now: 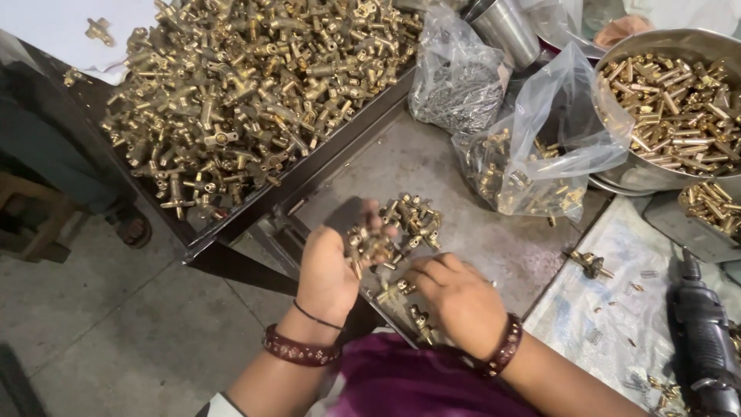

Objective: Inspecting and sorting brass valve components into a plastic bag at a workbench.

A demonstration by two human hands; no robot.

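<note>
Far left, on the dark tray [324, 158]: heaped brass valve fittings [247, 85], well apart from both hands and up-left of them.

Nearer the middle, left hand [330, 270] raised palm-up just above the grey worktop [494, 239], fingers cupped round a handful of small brass fittings [369, 245]; grip half-closed, cradling rather than pinching, the pieces jumbled with no single long axis to read. Dark bangle and thin black band at that wrist.

Just beyond the fingertips, touching or almost touching the handful: small loose pile of brass fittings [415, 218] on the worktop, lying up and to the right of the left hand, nearer to it than to the other.

Right hand [457, 297] palm-down, fingers curled low over a few stray brass pieces [395, 290] by the worktop's near edge; whether anything was pinched underneath could not be told.

Further right: clear plastic bags [540, 147] with more brass parts, a steel bowl [617, 177] of brass pins, and a black power tool [704, 340] at the far right.
</note>
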